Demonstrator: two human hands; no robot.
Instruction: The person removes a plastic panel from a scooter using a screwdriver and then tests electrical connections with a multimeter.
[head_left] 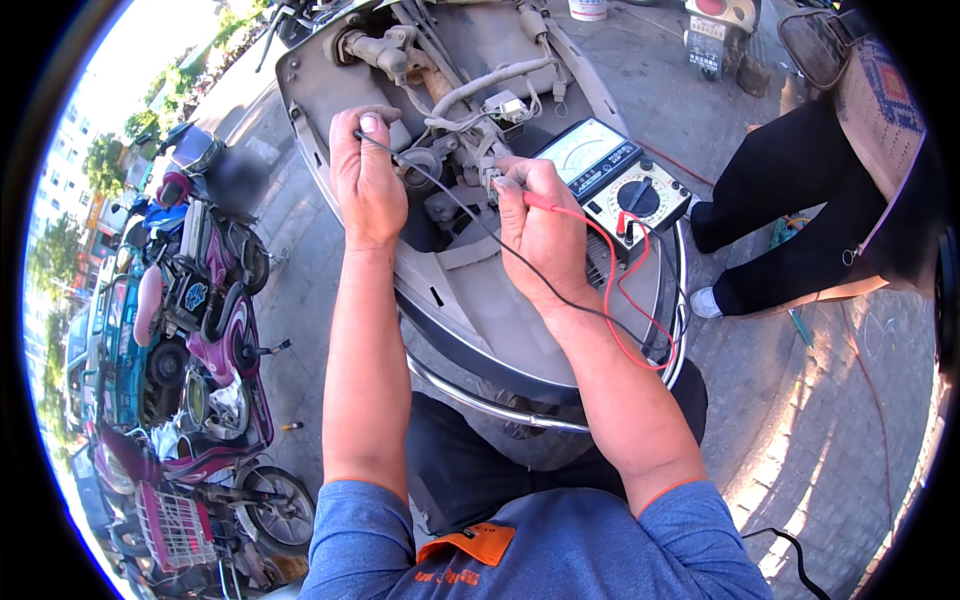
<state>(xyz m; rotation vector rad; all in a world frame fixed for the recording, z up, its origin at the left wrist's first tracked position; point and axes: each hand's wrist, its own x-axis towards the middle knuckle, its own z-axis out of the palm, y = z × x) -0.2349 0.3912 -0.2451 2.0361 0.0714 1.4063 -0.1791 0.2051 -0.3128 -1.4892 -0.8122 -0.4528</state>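
The left hand (366,180) reaches up with its arm straight, fingers pinched tight on the black test probe (372,140). The right hand (540,228) bends in from the side, fingers pinched on the red test probe (538,202), its tip at the grey wire plug (490,172) inside the open scooter body (470,290). The multimeter (618,182) lies on the scooter, just beside the right hand.

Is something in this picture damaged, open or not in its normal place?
Yes. The grey scooter body is opened, its wiring and grey connector exposed. The black analogue multimeter rests loose on its edge, red and black leads trailing.
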